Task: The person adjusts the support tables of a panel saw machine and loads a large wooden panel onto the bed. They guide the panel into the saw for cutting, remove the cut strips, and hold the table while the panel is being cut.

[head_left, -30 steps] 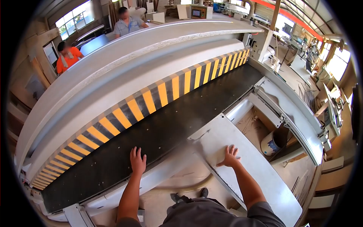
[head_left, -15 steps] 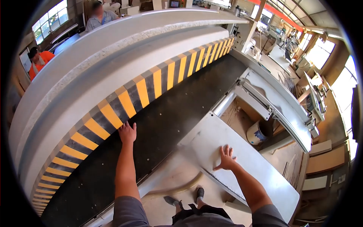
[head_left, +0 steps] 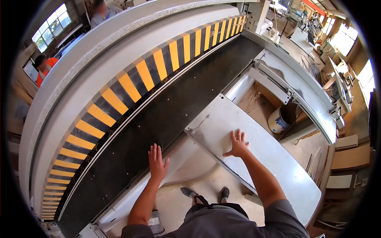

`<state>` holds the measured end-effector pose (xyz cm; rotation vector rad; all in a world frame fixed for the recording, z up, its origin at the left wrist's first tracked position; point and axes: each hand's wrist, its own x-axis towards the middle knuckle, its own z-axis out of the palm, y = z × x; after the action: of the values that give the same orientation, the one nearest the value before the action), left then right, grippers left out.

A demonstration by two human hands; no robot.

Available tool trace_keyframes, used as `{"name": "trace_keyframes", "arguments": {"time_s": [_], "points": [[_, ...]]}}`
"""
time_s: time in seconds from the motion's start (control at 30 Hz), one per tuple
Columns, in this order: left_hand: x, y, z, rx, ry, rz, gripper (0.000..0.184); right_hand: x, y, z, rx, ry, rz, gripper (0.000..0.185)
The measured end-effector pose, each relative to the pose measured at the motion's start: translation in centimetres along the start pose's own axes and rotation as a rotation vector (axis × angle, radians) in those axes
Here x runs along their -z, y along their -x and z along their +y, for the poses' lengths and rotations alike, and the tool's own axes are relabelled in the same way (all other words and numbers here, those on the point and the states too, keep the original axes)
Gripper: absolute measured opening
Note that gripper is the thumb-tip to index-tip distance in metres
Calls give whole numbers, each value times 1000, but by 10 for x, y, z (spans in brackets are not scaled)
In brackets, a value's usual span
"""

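Above the front edge of the dark machine bed (head_left: 170,101), my left hand (head_left: 158,164) has its fingers stretched out and nothing in them. I cannot tell whether its fingertips touch the bed. Spread flat, my right hand (head_left: 239,146) rests on the pale metal side table (head_left: 274,176) that juts out from the bed. A long beam with yellow and black stripes (head_left: 129,88) runs along the far side of the bed. Below the stripes, a dark gap and a thin pale strip (head_left: 131,112) show along the bed.
A grey machine housing (head_left: 51,103) curves behind the stripes. Right of the side table are a metal rail frame (head_left: 305,107) and a white bucket (head_left: 278,120). Stacked boards (head_left: 349,158) stand far right. Two people (head_left: 104,14) are behind the machine.
My left hand has drawn back from the striped beam to the bed's front edge. A gap and pale strip now show under the beam. My right hand stays on the side table.
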<state>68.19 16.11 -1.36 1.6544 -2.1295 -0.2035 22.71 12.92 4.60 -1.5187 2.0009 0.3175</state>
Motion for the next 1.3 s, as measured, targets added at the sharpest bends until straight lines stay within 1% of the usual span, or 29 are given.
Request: {"name": "trace_keyframes", "arguments": {"time_s": [0.07, 0.13, 0.17, 0.23, 0.3, 0.37, 0.4, 0.43, 0.5, 0.57, 0.63, 0.7, 0.73, 0.8, 0.83, 0.87, 0.97, 1.0, 1.07, 1.1, 1.17, 1.2, 1.23, 1.3], "points": [[11, -26, -15, -34, -46, 112, 82, -11, -6, 6, 15, 0, 36, 161], [25, -73, -38, 11, -161, 174, 80, -17, -8, 10, 24, -2, 51, 159], [22, -96, -61, 56, -234, 186, 79, -19, -9, 9, 25, -10, 54, 159], [3, -126, -106, 145, -363, 179, 79, -21, -12, 6, 23, -19, 45, 160], [-17, -136, -133, 294, -355, 49, 82, -20, -15, 4, 8, -20, 21, 163], [-17, -125, -112, 338, -372, -39, 86, -21, -19, 4, 4, -11, 26, 164], [-29, -113, -116, 278, -371, 17, 89, -23, -20, 2, 5, -10, 24, 164], [-25, -102, -107, 304, -326, -56, 91, -23, -20, 2, 10, -19, 31, 163], [-27, -72, -81, 233, -302, -2, 80, -25, -20, 4, 29, -35, 40, 161], [-37, -30, -64, 32, 214, 241, 58, -27, -28, 5, 19, -19, 45, 163], [-27, 17, -24, 133, 289, 163, 43, -34, -33, 6, 15, -19, 52, 164], [-55, 71, -6, 338, 588, 79, 42, -33, -32, 2, 17, 13, 32, 166], [-55, 86, 7, 546, 808, 16, 50, -35, -31, 4, 18, 5, 31, 167], [-63, 82, 0, 1094, 1645, 97, 62, -31, -36, 2, 25, 1, 45, 167], [-56, 75, 0, 1363, 2063, 141, 69, -29, -37, 2, 26, 6, 45, 167], [-51, 66, -1, 1354, 2039, 241, 83, -33, -33, 2, 27, 9, 37, 167], [-68, 64, -19, 1310, 2175, 567, 74, -37, -36, 7, 30, 9, 52, 167], [-80, 69, -17, 1272, 2077, 677, 60, -40, -37, 11, 52, 3, 72, 168], [-63, 86, 4, 1204, 2071, 696, 50, -42, -39, 10, 74, -15, 61, 168], [-54, 95, 27, 1164, 2081, 683, 46, -39, -37, 16, 70, -26, 68, 169], [-7, 126, 76, 1066, 1963, 692, 38, -36, -31, 20, 74, -25, 77, 168], [2, 153, 82, 1050, 1851, 708, 36, -37, -32, 24, 71, -18, 83, 167], [22, 178, 89, 1050, 1769, 696, 34, -39, -29, 25, 77, -10, 79, 165], [52, 231, 100, 1146, 1599, 752, 35, -27, -2, 20, 96, 28, 76, 153]]}}
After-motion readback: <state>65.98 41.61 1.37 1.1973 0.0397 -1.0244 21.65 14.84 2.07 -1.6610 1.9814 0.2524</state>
